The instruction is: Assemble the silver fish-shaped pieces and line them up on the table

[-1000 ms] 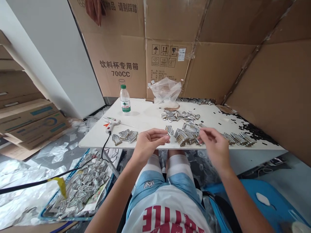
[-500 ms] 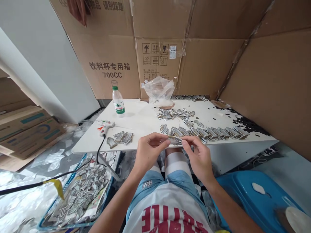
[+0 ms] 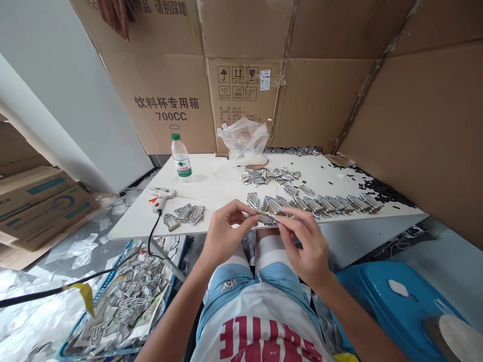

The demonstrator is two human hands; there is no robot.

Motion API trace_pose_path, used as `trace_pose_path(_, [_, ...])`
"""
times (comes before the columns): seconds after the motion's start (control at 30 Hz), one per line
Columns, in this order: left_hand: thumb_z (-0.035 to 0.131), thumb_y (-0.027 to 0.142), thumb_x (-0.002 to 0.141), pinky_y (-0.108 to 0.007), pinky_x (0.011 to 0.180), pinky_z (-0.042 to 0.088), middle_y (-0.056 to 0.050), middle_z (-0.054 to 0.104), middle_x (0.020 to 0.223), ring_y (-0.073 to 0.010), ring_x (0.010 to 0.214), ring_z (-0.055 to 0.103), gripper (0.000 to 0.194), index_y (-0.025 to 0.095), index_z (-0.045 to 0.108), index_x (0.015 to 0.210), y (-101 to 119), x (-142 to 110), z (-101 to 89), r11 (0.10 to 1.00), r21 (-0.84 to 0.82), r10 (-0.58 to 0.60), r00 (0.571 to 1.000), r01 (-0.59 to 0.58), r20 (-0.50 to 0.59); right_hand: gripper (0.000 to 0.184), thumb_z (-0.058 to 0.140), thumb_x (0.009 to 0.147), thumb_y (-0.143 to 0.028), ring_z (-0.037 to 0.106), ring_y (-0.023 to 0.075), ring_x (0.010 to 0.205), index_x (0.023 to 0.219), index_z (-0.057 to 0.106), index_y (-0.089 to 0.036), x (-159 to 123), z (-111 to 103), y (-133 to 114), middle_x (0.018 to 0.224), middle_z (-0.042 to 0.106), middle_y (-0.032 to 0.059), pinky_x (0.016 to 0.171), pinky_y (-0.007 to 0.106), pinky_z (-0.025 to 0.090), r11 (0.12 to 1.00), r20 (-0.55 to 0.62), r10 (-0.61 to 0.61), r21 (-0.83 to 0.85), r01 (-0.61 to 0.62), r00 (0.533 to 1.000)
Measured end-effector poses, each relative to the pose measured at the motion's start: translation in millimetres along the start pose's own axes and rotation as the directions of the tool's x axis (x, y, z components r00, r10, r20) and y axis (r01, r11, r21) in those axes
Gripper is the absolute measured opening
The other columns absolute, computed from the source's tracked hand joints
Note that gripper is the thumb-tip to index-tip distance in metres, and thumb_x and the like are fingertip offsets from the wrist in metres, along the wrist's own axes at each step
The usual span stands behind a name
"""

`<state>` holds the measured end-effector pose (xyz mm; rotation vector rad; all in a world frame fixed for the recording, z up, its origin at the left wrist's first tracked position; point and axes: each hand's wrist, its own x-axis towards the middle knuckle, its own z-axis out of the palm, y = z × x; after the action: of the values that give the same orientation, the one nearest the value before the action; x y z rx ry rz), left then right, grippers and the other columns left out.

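Note:
Between my two hands, just over the front edge of the table, is a small silver metal piece (image 3: 265,219) with a gold-coloured edge. My left hand (image 3: 228,230) pinches its left end between thumb and fingers. On its right end my right hand (image 3: 305,240) has its fingertips closed, partly covering it. Just beyond my hands, a long row of similar metal pieces (image 3: 324,205) lies along the table. Farther back sits a looser pile of them (image 3: 269,175). To the left rests another small group (image 3: 184,213).
On the white table (image 3: 219,186) stand a water bottle (image 3: 181,158), a glue gun (image 3: 162,198) with its cord, and a clear plastic bag (image 3: 244,138). Small black bits (image 3: 381,191) are scattered at right. Below left is a blue-rimmed tray (image 3: 109,281) of metal pieces; cardboard (image 3: 320,95) walls the back.
My right hand's fingers have shifted on the right end of the metal piece, the thumb now lower. My left hand keeps its pinch. The whole view has moved slightly.

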<state>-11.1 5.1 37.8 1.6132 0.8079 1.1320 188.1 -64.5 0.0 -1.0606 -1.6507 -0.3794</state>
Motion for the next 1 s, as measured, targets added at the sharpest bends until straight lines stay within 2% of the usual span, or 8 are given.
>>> trace_pose_path(0.07, [0.087,0.036,0.09,-0.031,0.079,0.062,-0.005,0.081,0.09,-0.02,0.083,0.077,0.021,0.02,0.074,0.093,-0.6,1.9,-7.1,1.0,0.02,0.004,1.0,-0.004,-0.013,0.048,0.073,0.097,-0.01,0.074,0.0219,0.081,0.141,0.071,-0.028,1.1,-4.9,0.9,0.129,0.076,0.0125,0.073,0.038,0.064,0.957,-0.011,-0.235,-0.179,0.229,0.972])
trace_pose_path(0.13, [0.087,0.036,0.09,-0.031,0.079,0.062,-0.005,0.081,0.091,-0.0191,0.082,0.077,0.021,0.02,0.073,0.093,-1.7,4.1,-14.3,1.0,0.03,0.001,0.999,0.0,-0.035,0.059,0.074,0.094,-0.006,0.069,0.0201,0.07,0.15,0.066,-0.024,2.9,-10.9,-2.4,0.114,0.081,0.0107,0.062,0.036,0.059,0.905,0.023,-0.374,-0.207,0.371,0.927])
trace_pose_path(0.27, [0.088,0.037,0.089,-0.031,0.079,0.062,-0.006,0.08,0.091,-0.0193,0.082,0.076,0.023,0.02,0.073,0.095,-0.5,5.1,-20.9,1.0,0.023,0.001,0.998,0.0,-0.059,0.058,0.055,0.101,-0.004,0.053,0.0153,0.054,0.157,0.058,-0.019,7.7,-20.3,-18.7,0.091,0.081,0.0037,0.046,0.034,0.046,0.889,0.122,-0.454,-0.006,0.458,0.883])
trace_pose_path(0.33, [0.087,0.035,0.089,-0.031,0.079,0.063,-0.005,0.079,0.091,-0.0187,0.082,0.076,0.022,0.019,0.073,0.096,4.1,2.8,-19.1,1.0,0.023,0.017,0.998,-0.016,-0.055,0.053,0.055,0.099,-0.002,0.051,0.0132,0.053,0.147,0.066,-0.022,7.9,-20.8,-26.0,0.094,0.083,0.0003,0.044,0.033,0.042,0.867,0.155,-0.495,0.031,0.497,0.855])
trace_pose_path(0.47, [0.088,0.03,0.088,-0.031,0.081,0.065,-0.006,0.079,0.097,-0.0195,0.086,0.076,0.019,0.019,0.073,0.091,19.3,-5.0,-12.4,0.998,-0.039,0.055,0.998,-0.055,-0.005,0.045,0.07,0.088,0.004,0.052,0.0113,0.056,0.122,0.078,-0.025,4.0,-16.6,-31.3,0.117,0.083,-0.003,0.042,0.034,0.041,0.82,0.188,-0.565,0.026,0.571,0.803])
trace_pose_path(0.63, [0.088,0.027,0.088,-0.035,0.08,0.065,-0.006,0.077,0.091,-0.02,0.081,0.075,0.018,0.019,0.072,0.085,31.2,-11.0,-12.9,0.983,-0.177,0.083,0.985,-0.056,0.154,0.036,0.068,0.09,-0.001,0.049,0.0111,0.057,0.116,0.081,-0.021,4.2,-14.9,-31.8,0.128,0.08,-0.0026,0.044,0.035,0.045,0.796,0.208,-0.598,0.039,0.604,0.774])
trace_pose_path(0.83, [0.093,0.03,0.083,-0.034,0.077,0.065,-0.01,0.079,0.1,-0.022,0.085,0.076,0.021,0.019,0.075,0.081,33.1,-12.8,-18.1,0.984,-0.172,0.079,0.977,-0.045,0.198,0.057,0.073,0.089,0.0,0.06,0.0106,0.063,0.133,0.076,-0.037,0.7,-14.1,-32.0,0.133,0.078,-0.014,0.046,0.032,0.053,0.772,0.189,-0.624,-0.006,0.636,0.758])
trace_pose_path(1.0, [0.089,0.021,0.086,-0.035,0.075,0.065,-0.01,0.081,0.096,-0.023,0.084,0.077,0.014,0.02,0.077,0.08,38.0,-15.0,-21.0,0.983,-0.174,0.108,0.946,-0.056,0.305,0.052,0.062,0.101,-0.008,0.075,0.0119,0.086,0.146,0.069,-0.033,-2.9,-17.6,-29.0,0.122,0.083,-0.0063,0.065,0.027,0.064,0.853,0.254,-0.522,0.143,0.502,0.814])
